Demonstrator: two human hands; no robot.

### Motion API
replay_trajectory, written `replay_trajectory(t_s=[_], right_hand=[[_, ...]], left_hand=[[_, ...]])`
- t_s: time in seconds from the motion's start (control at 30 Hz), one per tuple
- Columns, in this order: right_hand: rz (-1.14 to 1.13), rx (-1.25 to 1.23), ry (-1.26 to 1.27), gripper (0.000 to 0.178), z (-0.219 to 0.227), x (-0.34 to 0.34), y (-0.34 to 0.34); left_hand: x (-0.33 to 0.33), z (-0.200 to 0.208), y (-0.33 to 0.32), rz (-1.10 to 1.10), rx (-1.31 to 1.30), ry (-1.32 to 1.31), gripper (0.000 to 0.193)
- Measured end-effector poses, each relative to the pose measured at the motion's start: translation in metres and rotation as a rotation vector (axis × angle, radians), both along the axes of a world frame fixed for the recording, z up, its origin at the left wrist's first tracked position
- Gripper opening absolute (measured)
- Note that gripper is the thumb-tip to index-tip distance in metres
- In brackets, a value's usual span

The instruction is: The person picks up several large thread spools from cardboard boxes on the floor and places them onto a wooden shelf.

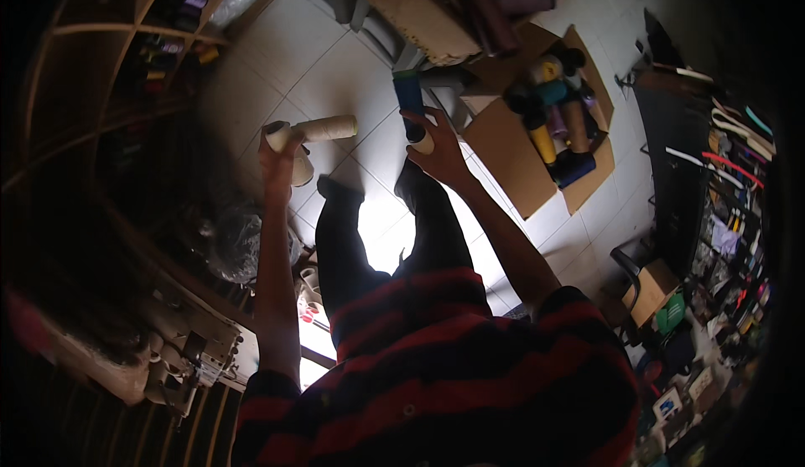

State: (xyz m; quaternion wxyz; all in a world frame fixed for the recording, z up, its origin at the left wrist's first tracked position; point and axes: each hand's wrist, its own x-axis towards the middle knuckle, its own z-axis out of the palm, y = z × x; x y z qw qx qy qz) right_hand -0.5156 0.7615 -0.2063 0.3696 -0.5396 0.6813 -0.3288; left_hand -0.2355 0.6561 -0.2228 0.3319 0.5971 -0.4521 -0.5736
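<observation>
1. Beige cardboard tube, bare and smooth, lies level in the closed left hand, above the white tiled floor.
2. Blue spool, upright with a pale end, is gripped by the right hand, near an open cardboard box of coloured spools.

**Boxes on the floor and by the shelves**

I see a big open brown cardboard box on the white floor, to the right of my right hand. Its flaps lie flat and wide. Inside it stand rolls in yellow, teal, purple, brown and dark blue. A long brown cardboard box sits at the top, full of dark rolls. A small brown box stands low on the right, near the dark shelves. I cannot make out any signs or screens.
</observation>
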Motion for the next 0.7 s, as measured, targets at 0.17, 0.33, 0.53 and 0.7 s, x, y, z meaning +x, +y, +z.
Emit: replay_trajectory(t_s=[0.17,0.33,0.53,0.7], right_hand=[[-0.293,-0.112,0.307,0.064,0.069,-0.099,0.04],[-0.438,0.021,0.385,0.063,0.108,-0.164,0.085],[-0.388,0.18,0.484,0.067,0.075,-0.185,0.092],[-0.362,0.304,0.523,0.072,0.061,-0.184,0.082]], left_hand=[[-0.071,0.084,-0.017,-0.044,0.018,0.072,0.028],[-0.094,0.121,-0.001,-0.04,0.048,0.088,0.027],[-0.088,0.13,0.024,0.046,0.04,0.108,0.03],[-0.089,0.142,0.044,0.057,-0.016,0.139,0.033]])
